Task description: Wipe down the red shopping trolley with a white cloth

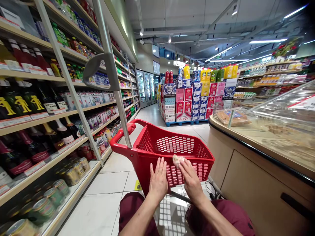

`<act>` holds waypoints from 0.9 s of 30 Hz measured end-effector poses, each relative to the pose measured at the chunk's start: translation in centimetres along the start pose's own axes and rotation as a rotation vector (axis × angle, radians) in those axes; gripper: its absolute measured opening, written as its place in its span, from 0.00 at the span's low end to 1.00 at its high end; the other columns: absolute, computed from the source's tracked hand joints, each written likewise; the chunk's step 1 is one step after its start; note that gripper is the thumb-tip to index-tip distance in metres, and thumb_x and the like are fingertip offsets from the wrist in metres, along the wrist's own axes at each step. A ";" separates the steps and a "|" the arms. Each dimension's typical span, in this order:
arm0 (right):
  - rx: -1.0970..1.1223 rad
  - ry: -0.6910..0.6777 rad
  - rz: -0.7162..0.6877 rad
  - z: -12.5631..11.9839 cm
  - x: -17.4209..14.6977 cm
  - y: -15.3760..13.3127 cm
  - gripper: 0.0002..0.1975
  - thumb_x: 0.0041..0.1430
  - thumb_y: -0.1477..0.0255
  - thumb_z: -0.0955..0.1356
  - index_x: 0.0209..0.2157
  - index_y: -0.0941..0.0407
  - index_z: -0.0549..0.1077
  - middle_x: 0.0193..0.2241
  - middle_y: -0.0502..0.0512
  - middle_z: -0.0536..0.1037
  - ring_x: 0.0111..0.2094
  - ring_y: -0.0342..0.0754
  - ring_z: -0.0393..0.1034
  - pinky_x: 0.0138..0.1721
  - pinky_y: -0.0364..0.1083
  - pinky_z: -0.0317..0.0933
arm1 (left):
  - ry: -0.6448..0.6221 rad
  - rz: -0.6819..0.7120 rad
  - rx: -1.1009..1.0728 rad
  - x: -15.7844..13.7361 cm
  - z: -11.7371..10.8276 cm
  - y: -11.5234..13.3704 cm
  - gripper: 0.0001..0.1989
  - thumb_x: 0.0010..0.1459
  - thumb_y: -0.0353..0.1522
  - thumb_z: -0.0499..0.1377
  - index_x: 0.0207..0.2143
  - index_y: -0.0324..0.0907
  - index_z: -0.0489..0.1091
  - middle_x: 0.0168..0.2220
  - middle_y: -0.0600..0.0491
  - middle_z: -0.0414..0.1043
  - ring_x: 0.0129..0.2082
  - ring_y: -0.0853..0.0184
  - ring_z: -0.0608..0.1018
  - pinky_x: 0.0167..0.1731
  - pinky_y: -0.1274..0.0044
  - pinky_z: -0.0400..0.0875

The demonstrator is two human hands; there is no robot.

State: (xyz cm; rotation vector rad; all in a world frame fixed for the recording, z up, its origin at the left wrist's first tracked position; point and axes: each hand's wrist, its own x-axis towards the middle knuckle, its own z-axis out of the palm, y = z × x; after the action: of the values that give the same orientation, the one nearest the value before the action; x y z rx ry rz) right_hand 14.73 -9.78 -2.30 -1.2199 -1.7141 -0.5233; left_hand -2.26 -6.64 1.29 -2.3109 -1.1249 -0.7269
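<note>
A red plastic shopping basket on wheels (147, 154) stands before me, its side wall facing my knees. My left hand (158, 177) lies flat on that wall, fingers stretched out, with nothing in it. Close to the rim, my right hand (190, 175) presses a crumpled whitish cloth (177, 160) against the perforated part of the wall. Its fingers cover much of the cloth. From the basket's left end rises a metal pole with a grey loop handle (100, 73). The inside of the basket shows only in part.
Shelves of bottles and cans (49, 114) run along the left. A display counter (246, 141) with a dark edge closes in on the right. Stacked drink cartons (187, 101) stand on blue pallets ahead. Cables (214, 191) lie by the counter's foot.
</note>
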 end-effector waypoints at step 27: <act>0.104 0.008 -0.137 2.8 3.7 -4.9 0.28 0.56 0.83 0.55 0.58 0.52 0.51 0.56 0.54 0.59 0.58 0.50 0.46 0.55 0.58 0.52 | 0.011 -0.092 0.034 -2.2 -2.2 -4.2 0.35 0.43 0.20 0.46 0.58 0.32 0.46 0.60 0.44 0.48 0.60 0.61 0.47 0.56 0.58 0.44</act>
State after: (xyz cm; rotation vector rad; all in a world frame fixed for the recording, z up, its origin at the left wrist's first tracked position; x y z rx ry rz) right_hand 8.85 -7.85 0.39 -1.0311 -1.8039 -0.5124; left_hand -7.38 -6.89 2.28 -2.2361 -1.2363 -0.7478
